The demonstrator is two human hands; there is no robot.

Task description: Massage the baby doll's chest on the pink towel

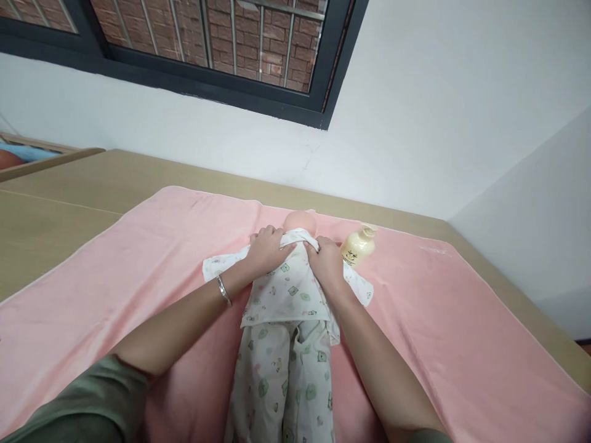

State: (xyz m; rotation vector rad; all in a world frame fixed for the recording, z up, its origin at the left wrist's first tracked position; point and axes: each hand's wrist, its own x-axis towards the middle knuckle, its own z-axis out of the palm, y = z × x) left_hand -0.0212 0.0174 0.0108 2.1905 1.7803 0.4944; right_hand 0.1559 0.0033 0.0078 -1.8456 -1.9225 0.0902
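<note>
The shirt (pixel 289 295) lies before the doll's head (pixel 300 221) on the blanket (pixel 415 314). Right of the head is the bottle (pixel 358 247)

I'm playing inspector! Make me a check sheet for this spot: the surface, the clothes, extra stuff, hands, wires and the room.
Surface: pink cloth, wrinkled, spread over a wooden surface.
Clothes: patterned shirt, sleeves spread out; matching trousers below it; a round head shape shows past the neckline.
Extra stuff: pale yellow pump bottle near the right hand.
Hands: left hand and right hand both hold the shirt near its neckline; bracelet on the left wrist.
Wires: nothing seen.
Room: white wall; dark-framed window with bars, bricks outside.
</note>
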